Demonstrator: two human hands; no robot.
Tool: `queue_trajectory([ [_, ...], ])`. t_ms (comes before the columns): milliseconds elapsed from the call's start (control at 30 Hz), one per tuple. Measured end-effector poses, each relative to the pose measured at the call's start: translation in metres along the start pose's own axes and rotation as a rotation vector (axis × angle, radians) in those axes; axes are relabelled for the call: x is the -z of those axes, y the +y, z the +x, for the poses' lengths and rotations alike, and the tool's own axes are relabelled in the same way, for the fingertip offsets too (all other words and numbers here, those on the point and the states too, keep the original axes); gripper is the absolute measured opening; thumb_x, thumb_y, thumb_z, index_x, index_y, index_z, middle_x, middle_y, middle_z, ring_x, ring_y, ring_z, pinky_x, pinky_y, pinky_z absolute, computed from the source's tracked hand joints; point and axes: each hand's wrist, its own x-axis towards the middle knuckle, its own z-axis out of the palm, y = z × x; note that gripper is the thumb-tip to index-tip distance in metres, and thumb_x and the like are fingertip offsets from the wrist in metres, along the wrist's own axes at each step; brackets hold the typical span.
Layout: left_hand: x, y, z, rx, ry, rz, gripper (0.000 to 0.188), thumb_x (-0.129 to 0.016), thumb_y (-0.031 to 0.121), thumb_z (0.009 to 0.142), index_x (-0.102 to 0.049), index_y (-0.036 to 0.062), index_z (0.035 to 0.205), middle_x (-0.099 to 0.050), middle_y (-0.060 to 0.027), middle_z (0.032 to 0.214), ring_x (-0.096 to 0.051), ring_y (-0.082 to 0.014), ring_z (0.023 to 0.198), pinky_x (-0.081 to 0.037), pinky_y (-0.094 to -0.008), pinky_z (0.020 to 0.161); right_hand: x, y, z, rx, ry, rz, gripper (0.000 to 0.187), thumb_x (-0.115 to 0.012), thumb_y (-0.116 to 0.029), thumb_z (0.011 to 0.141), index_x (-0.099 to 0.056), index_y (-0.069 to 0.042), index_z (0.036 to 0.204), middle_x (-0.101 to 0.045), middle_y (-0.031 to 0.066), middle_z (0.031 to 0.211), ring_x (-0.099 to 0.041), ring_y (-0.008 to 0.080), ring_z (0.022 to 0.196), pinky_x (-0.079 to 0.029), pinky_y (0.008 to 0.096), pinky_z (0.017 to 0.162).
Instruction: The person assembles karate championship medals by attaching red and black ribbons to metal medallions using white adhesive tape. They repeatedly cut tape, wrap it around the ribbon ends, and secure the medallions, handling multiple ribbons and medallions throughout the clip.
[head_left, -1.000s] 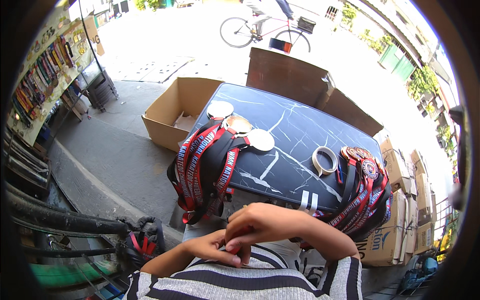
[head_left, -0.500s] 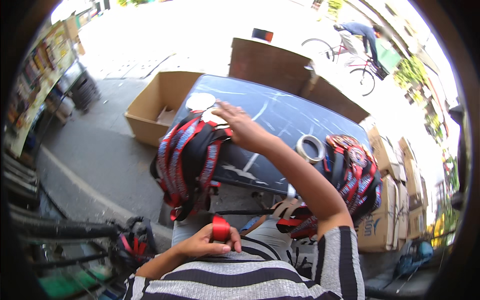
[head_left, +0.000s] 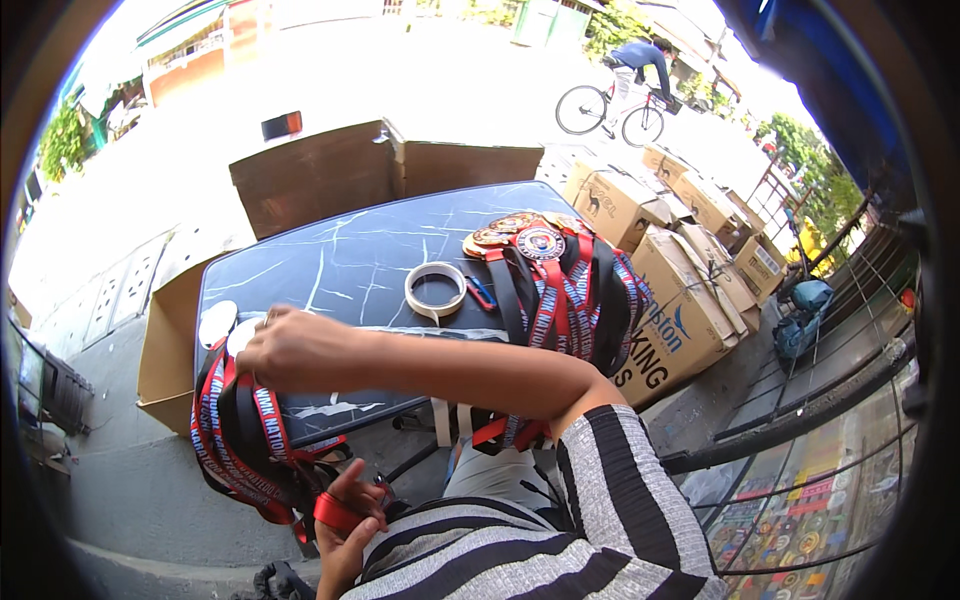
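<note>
A pile of medals on red and black printed ribbons (head_left: 235, 430) hangs over the left end of the dark marble-patterned table (head_left: 340, 270). Two pale, overexposed medals (head_left: 218, 324) lie at its top. My right hand (head_left: 285, 352) reaches across to them, its bent fingers closed at the edge of one medal. My left hand (head_left: 350, 515), low in front of my body, has a red ribbon (head_left: 338, 514) looped round its fingers, with the thumb apart. A second pile of gold-coloured medals (head_left: 540, 242) with ribbons lies toward the table's right end.
A tape roll (head_left: 436, 290) and a red-and-blue cutter (head_left: 481, 292) lie mid-table. An open carton (head_left: 165, 350) stands left, and brown cardboard (head_left: 320, 180) behind. Stacked boxes (head_left: 680, 300) are at right, near a wire rack (head_left: 800, 490). A person on a bicycle (head_left: 625, 90) is beyond.
My view has swung right. My right hand has gone from lying flat over the medals to bent fingers at one medal's edge. The cyclist has ridden farther along.
</note>
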Motion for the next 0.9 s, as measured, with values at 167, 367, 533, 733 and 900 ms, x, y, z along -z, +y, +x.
queue_trajectory([
  [167, 0.023, -0.04, -0.004, -0.152, 0.206, -0.202, 0.067, -0.069, 0.025, 0.093, -0.037, -0.0009, 0.145, -0.054, -0.0121, 0.127, -0.059, -0.022, 0.111, -0.051, -0.038, 0.095, 0.029, -0.097, -0.038, -0.177, -0.132, 0.189, 0.014, -0.067, -0.016, 0.074, -0.062, -0.003, 0.075, -0.065, 0.0143, 0.07, -0.068, 0.0315, 0.068, -0.053, 0.042, 0.062],
  [367, 0.071, -0.063, -0.022, -0.17, 0.331, -0.005, 0.059, -0.07, 0.029, 0.094, -0.042, 0.0054, 0.14, -0.052, -0.0124, 0.137, -0.053, -0.0274, 0.126, -0.04, -0.0463, 0.109, 0.035, -0.126, -0.096, -0.395, -0.17, 0.599, 0.032, -0.071, -0.027, 0.084, -0.069, -0.004, 0.106, -0.07, 0.015, 0.094, -0.069, 0.0324, 0.083, -0.054, 0.0412, 0.073],
  [533, 0.04, -0.034, -0.017, -0.096, 0.261, 0.209, 0.033, -0.075, 0.021, 0.09, -0.058, -0.0007, 0.109, -0.068, -0.0159, 0.103, -0.068, -0.026, 0.1, -0.054, -0.0392, 0.092, 0.006, -0.138, -0.146, -0.548, -0.159, 0.578, 0.031, -0.072, -0.023, 0.084, -0.065, -0.004, 0.107, -0.069, 0.0158, 0.095, -0.067, 0.0357, 0.088, -0.052, 0.0424, 0.075],
  [733, 0.013, -0.013, -0.006, -0.175, 0.264, 0.395, 0.028, -0.077, 0.018, 0.088, -0.063, -0.0033, 0.097, -0.071, -0.0199, 0.092, -0.072, -0.0289, 0.086, -0.058, -0.04, 0.083, -0.055, -0.125, -0.196, -0.75, -0.221, 0.789, 0.021, -0.07, -0.015, 0.084, -0.061, -0.002, 0.098, -0.067, 0.0206, 0.09, -0.065, 0.0407, 0.09, -0.049, 0.0464, 0.077],
  [900, 0.018, -0.006, -0.009, -0.316, 0.074, 0.442, 0.026, -0.071, 0.015, 0.09, -0.065, -0.0068, 0.104, -0.071, -0.0194, 0.098, -0.072, -0.0286, 0.091, -0.058, -0.0389, 0.084, -0.132, -0.109, -0.246, -0.869, -0.424, 0.619, 0.016, -0.066, -0.011, 0.082, -0.067, -0.003, 0.095, -0.069, 0.0222, 0.088, -0.067, 0.041, 0.089, -0.051, 0.047, 0.076],
])
